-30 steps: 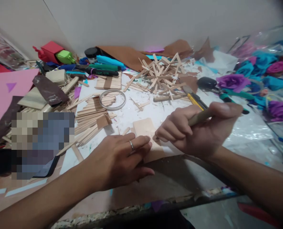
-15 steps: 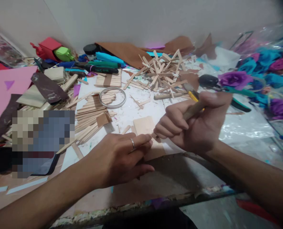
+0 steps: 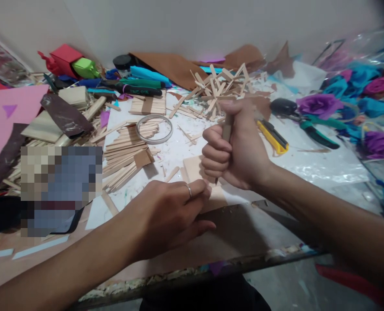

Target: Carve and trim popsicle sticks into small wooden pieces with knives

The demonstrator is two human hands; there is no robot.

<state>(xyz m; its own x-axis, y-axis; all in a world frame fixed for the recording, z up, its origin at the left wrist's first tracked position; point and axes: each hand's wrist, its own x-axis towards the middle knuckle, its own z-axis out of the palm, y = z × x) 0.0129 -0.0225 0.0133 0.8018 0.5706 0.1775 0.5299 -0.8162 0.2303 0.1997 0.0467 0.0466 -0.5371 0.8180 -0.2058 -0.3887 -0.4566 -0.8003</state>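
1. On the near part of the white sheet [image 3: 96,212], a pale wood-coloured panel [image 3: 193,167] lies flat, partly hidden by both hands.
2. Left hand [image 3: 179,211]: fingers extended close together, their tips at the panel's near part, thumb apart; whether they pinch anything cannot be told.
3. Right hand [image 3: 232,149]: fingers curled tightly around an upright brown rod [image 3: 226,127], thumb laid over its top; a dark tip protrudes below the fist, just beside the left fingertips.
4. Handling of the rod: probably light and stiff, with little slip; best held in the full fist, the thumb bearing downward and the tip kept clear of the other fingers.
5. Handling of the panel: probably light, thin and rigid, liable to slide or split under a hard push; best steadied flat near its edges.
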